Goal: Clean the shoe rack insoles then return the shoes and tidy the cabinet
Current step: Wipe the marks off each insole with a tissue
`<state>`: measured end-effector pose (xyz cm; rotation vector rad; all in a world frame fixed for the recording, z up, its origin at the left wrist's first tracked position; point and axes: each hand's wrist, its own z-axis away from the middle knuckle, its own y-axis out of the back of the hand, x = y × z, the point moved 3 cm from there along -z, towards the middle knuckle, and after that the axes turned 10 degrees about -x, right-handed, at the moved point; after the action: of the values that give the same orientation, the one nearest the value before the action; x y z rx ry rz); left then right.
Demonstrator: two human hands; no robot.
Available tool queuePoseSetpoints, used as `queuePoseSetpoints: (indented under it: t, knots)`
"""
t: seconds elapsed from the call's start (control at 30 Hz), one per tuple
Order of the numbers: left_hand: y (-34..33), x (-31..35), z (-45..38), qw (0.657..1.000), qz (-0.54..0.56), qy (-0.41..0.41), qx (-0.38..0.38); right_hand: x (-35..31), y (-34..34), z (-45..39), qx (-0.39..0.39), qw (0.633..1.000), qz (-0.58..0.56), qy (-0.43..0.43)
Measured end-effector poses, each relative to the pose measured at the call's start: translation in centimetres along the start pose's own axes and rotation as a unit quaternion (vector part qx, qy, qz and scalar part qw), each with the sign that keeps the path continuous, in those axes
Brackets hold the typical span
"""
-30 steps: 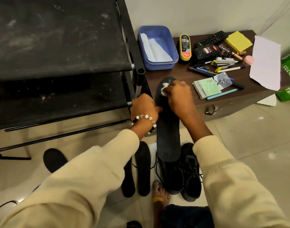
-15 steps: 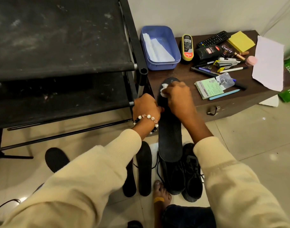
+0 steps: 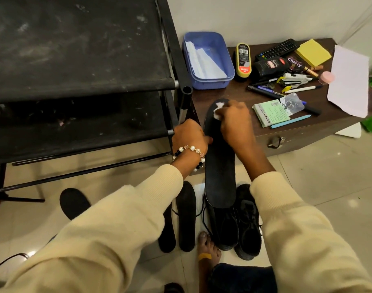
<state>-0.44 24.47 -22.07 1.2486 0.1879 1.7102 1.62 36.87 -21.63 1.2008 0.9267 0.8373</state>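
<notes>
Right hand (image 3: pixel 235 125) grips white wipe (image 3: pixel 217 112), now shifted forward onto toe end of insole (image 3: pixel 220 163). Left hand (image 3: pixel 189 137) pinches insole's left edge, unchanged. Fingers blurred, pressure unclear. Wiping nears tip; other insoles (image 3: pixel 186 216), shoes (image 3: pixel 247 220) below hands await.

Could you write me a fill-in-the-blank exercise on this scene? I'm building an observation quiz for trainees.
1. The right hand rubs a white wad of ____ on the long black insole.
2. The left hand grips that insole's ____ edge.
3. The blue plastic tub holds white ____.
4. The pair of black shoes stands on the ____.

Missing words: cotton; left; paper; floor
</notes>
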Motion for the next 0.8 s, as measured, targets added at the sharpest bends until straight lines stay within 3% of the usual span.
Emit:
queuePoseSetpoints:
  t: [0.13,0.37,0.57,0.8]
  knots:
    - [0.1,0.1,0.1,1.0,-0.01,0.0,0.002,-1.4,-0.2,-0.2,-0.008,0.998,0.009,0.06]
    - [0.1,0.1,0.1,1.0,-0.005,-0.005,-0.007,2.3,0.6,-0.7,0.027,0.998,0.006,-0.062]
    - [0.3,0.3,0.4,1.0,-0.017,-0.003,-0.01,-1.7,-0.2,-0.9,-0.006,0.998,-0.002,0.062]
    - [0.2,0.2,0.4,1.0,-0.002,-0.006,-0.021,2.8,0.7,-1.4,0.022,0.998,0.003,-0.052]
